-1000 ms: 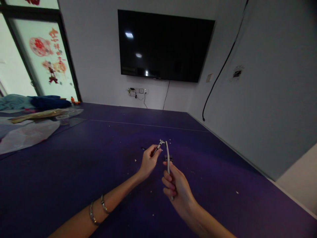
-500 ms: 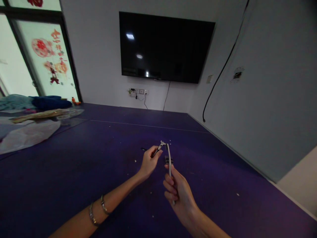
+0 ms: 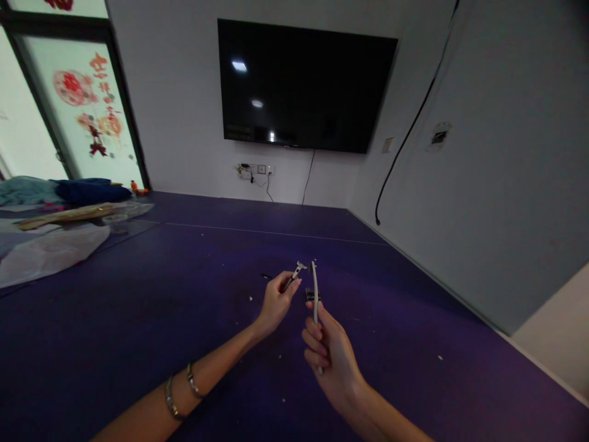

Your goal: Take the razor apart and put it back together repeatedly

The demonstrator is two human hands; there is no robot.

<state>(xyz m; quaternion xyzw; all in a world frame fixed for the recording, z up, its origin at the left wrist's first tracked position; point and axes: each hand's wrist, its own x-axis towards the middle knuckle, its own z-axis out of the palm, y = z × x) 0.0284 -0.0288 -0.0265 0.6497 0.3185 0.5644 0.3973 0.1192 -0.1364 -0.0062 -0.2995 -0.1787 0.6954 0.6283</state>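
Observation:
My left hand is closed around the dark handle of a razor, whose pale T-shaped head points up and to the right. My right hand grips a toothbrush with a long whitish handle, held upright. Its dark bristles face left towards the razor head, with a small gap between the two. Behind the toothbrush handle, a small black item lies on the purple surface, partly covered. Another thin black piece lies just beyond my left hand.
Small white specks are scattered over the purple surface. At the far left are clear plastic sheeting and a dark blue cloth bundle. A television hangs on the far wall; a black cable dangles along the right wall.
The toothbrush head has moved slightly up and away from the razor head, and a gap now shows between them. Both hands keep their holds, and the view has shifted a little.

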